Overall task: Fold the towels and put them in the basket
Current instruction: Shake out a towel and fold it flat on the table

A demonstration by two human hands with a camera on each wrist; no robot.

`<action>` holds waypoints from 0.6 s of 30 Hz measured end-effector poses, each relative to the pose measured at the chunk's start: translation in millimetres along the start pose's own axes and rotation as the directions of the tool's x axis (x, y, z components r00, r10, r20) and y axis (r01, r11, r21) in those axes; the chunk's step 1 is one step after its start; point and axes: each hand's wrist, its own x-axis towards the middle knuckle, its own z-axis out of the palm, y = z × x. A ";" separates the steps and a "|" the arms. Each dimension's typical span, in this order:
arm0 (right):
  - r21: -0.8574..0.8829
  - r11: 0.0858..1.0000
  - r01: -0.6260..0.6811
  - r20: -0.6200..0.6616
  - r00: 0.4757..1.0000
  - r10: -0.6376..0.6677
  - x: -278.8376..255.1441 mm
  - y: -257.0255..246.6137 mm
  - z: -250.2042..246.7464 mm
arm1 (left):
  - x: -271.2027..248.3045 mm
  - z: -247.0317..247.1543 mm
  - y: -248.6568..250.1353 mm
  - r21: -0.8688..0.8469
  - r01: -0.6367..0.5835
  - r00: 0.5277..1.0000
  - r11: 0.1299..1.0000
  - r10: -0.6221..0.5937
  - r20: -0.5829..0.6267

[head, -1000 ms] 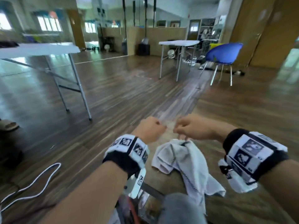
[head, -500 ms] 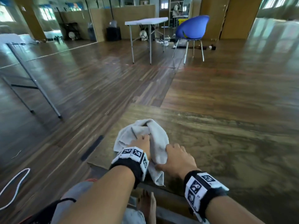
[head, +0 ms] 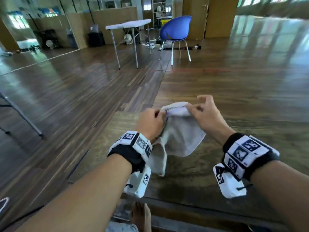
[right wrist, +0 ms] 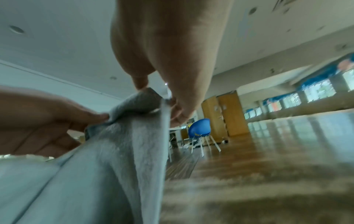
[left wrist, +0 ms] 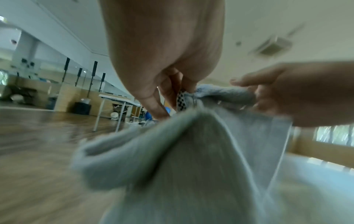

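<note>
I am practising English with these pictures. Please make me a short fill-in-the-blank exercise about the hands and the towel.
1. Both hands pinch the top edge of the ____ towel.
2. The left hand pinches the edge beside a black-and-white ____ trim.
3. Behind the hands stands a ____ chair.

Missing words: grey; checkered; blue

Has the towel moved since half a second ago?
Yes. The towel now hangs lifted off the wooden board, pinched by left hand and right hand.
</note>
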 end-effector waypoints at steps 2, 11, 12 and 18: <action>0.000 1.000 0.015 -0.053 0.998 -0.015 2.9 -7.3 -27.7 | 12.7 2.2 34.1 -0.155 -0.001 0.999 0.988 -0.006 -0.042; -0.081 0.995 0.060 -0.046 0.997 -0.064 -13.7 -20.7 -115.6 | 15.5 26.0 150.6 -0.789 0.172 0.978 0.590 -0.006 0.208; -0.081 0.994 0.069 -0.033 0.997 -0.072 -16.9 -20.8 -121.6 | 13.6 28.8 158.1 -0.803 0.188 0.972 0.565 0.009 0.234; -0.270 0.953 0.140 -0.195 0.961 -0.196 -29.5 -20.0 -148.3 | -2.4 39.9 184.0 -0.849 0.292 0.912 0.440 0.138 0.386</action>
